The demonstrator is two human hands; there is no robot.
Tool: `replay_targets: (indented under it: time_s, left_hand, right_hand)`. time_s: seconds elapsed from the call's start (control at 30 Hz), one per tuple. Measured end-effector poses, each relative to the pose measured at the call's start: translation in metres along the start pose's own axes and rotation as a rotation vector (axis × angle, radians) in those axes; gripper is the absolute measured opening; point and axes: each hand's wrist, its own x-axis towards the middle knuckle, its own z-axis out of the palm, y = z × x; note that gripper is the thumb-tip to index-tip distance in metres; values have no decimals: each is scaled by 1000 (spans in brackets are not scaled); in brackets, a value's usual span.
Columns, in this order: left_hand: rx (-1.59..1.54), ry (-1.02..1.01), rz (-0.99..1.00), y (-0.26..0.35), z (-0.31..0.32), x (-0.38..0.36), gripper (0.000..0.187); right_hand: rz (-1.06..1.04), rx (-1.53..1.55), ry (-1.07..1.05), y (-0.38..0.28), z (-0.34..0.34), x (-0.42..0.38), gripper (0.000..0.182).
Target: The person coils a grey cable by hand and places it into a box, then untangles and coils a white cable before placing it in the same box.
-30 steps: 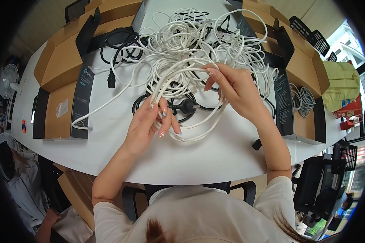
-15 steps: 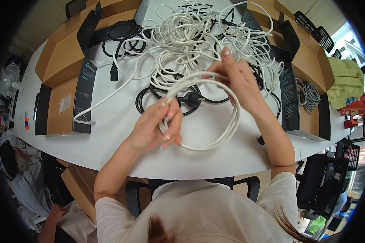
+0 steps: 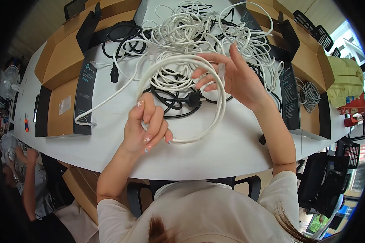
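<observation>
A white cable coil [image 3: 215, 113] forms a round loop held above the white table [image 3: 215, 158]. My left hand [image 3: 146, 127] grips the coil's lower left part in a closed fist. My right hand [image 3: 235, 79] holds the coil's upper right side, fingers spread, with a clear plug end by its fingertips. Behind the coil lies a big tangle of white cables [image 3: 190, 32]. A black power cord with a plug [image 3: 192, 99] lies on the table under the loop.
Brown and black cardboard boxes [image 3: 65, 101] line the left side, and more boxes [image 3: 304, 65] stand on the right with a small cable bundle [image 3: 308, 95]. Another black cord [image 3: 121, 40] lies at the back left. A second person [image 3: 24, 178] sits at the lower left.
The coil has been lifted and turned into a wider, rounder loop. My left hand slid lower on it and my right hand opened its fingers at the top.
</observation>
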Motion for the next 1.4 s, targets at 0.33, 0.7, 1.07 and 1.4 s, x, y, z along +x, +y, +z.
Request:
replay_targets:
  time_s: [0.33, 0.7, 1.07, 1.4]
  left_hand:
    - [218, 18, 51, 0, 10, 3, 33]
    - [95, -84, 221, 13, 11, 3, 35]
    - [-500, -245, 286, 54, 4, -6, 23]
    - [97, -342, -225, 11, 30, -2, 21]
  right_hand:
    - [-224, -506, 123, 5, -15, -1, 27]
    - [-234, -730, 328, -8, -29, -2, 18]
    - [-331, -610, 149, -12, 21, -31, 17]
    - [-382, -544, 244, -8, 7, -19, 17]
